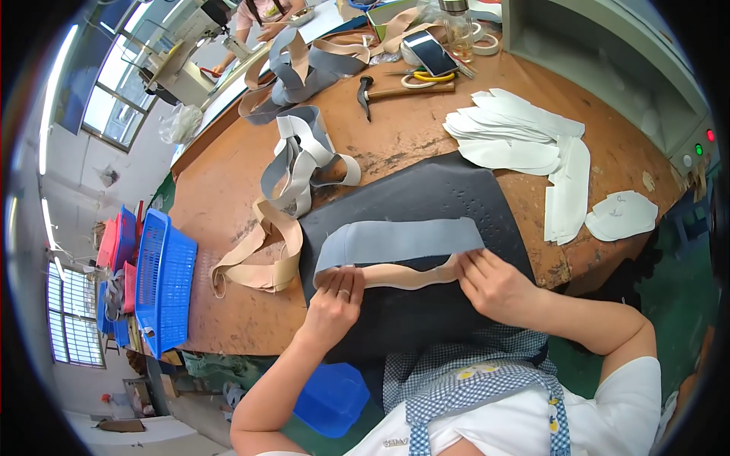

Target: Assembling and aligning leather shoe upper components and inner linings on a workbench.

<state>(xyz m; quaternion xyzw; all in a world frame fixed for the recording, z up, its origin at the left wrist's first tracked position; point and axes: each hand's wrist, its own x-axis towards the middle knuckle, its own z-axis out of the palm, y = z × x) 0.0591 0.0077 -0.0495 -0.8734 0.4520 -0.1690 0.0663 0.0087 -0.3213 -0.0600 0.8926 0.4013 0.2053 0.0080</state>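
Note:
A grey strip with a tan inner side (403, 239), bent into a loop, is stretched between my two hands above a black mat (426, 311). My left hand (340, 296) pinches the loop's left end. At the right end, the fingers of my right hand (490, 280) are closed on the same strip. Past my left hand, a tan strip (274, 251) lies in loose folds on the table. Beyond it sits a tangle of grey and white strips (300, 163). White flat cut pieces (517, 137) are heaped to the far right of the mat.
A hammer (403, 93), yellow-handled scissors (430, 77) and a phone (430, 53) lie at the back. More grey and tan strips (304, 68) are piled back left. Blue baskets (167, 281) stand left of the table. Across the way, another person (266, 19) sits near a sewing machine.

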